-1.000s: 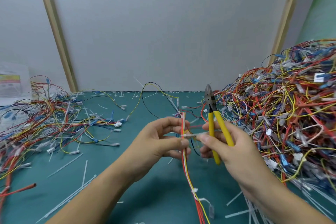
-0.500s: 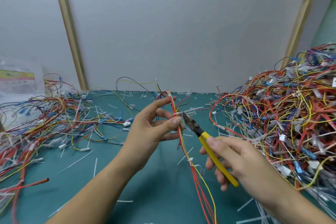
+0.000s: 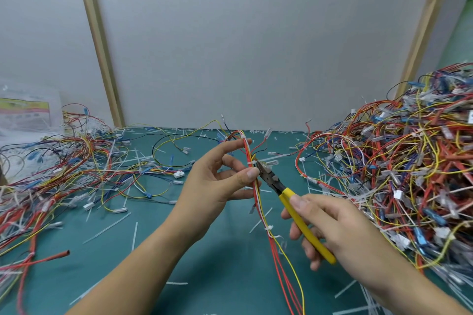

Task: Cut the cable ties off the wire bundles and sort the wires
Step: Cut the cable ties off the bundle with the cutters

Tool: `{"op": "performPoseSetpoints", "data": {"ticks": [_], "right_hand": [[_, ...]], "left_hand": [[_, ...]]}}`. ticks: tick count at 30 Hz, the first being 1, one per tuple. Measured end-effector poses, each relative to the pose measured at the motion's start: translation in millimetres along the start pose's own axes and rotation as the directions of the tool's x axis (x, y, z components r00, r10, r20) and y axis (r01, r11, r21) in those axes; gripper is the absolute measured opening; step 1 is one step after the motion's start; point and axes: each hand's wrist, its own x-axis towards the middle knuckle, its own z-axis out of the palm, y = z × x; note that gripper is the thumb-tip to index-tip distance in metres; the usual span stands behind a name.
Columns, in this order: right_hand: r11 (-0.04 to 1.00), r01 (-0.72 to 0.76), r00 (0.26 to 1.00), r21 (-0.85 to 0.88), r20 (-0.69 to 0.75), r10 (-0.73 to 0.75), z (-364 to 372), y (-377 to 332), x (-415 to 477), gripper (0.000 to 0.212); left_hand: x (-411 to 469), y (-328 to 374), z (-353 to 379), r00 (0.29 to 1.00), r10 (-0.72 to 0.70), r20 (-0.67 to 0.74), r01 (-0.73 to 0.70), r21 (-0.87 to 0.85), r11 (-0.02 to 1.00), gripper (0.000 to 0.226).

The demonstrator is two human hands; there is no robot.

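Wire bundle [image 3: 261,212]: runs upright, pinched by left hand [image 3: 217,184] fingers [image 3: 250,176] just under the cable tie [image 3: 252,162].
Cutters [image 3: 273,181]: gripped in right hand [image 3: 337,227], tip meeting the cable tie from the right.

Left hand [image 3: 216,183] raised, palm turned inward, thumb and fingers pinching a thin bundle of red, yellow and white wires [image 3: 259,202], index finger extended upward, right hand [image 3: 332,225] curled round yellow-handled cutting pliers [image 3: 305,229], bare forearms entering from the lower edge.
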Motion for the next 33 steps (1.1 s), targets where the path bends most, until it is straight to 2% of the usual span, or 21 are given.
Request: {"op": "performPoseSetpoints", "data": {"ticks": [13, 17, 20, 22, 24, 27, 29, 33], "right_hand": [[0.999, -0.002, 0.999, -0.049, -0.032, 0.001, 1, 3, -1, 0.05], [0.997, -0.05, 0.997, 0.057, -0.05, 0.053, 0, 4, -3, 0.051], [0.978, 0.009, 0.995, 0.208, -0.103, 0.012, 1, 4, 0, 0.05], [0.967, 0.069, 0.985, 0.247, -0.17, -0.027, 0, 5, 2, 0.053], [0.957, 0.137, 0.969, 0.257, -0.235, -0.075, -1, 7, 4, 0.04], [0.949, 0.236, 0.931, 0.208, -0.328, -0.16, -4, 11, 8, 0.037], [0.95, 0.271, 0.91, 0.157, -0.364, -0.199, -5, 12, 10, 0.034], [0.96, 0.277, 0.878, 0.032, -0.415, -0.239, -5, 15, 15, 0.03]], "left_hand": [[-1, -2, 2, 1.0, -0.009, 0.003, 0.009, 0.006, 1.0, 0.049], [-1, -1, 3, 1.0, -0.006, -0.006, 0.006, 0.002, 1.0, 0.05], [-2, 0, 5, 1.0, -0.003, -0.01, 0.003, 0.013, 1.0, 0.048], [-3, 0, 6, 1.0, 0.022, -0.011, -0.021, 0.095, 0.995, 0.04], [-5, -3, 8, 0.995, 0.097, -0.01, -0.09, 0.267, 0.96, 0.033], [-11, -9, 16, 0.972, 0.225, 0.074, -0.229, 0.535, 0.813, 0.025], [-15, -13, 23, 0.954, 0.251, 0.165, -0.299, 0.604, 0.739, 0.023], [-19, -18, 31, 0.932, 0.196, 0.304, -0.353, 0.647, 0.675, 0.02]]}}
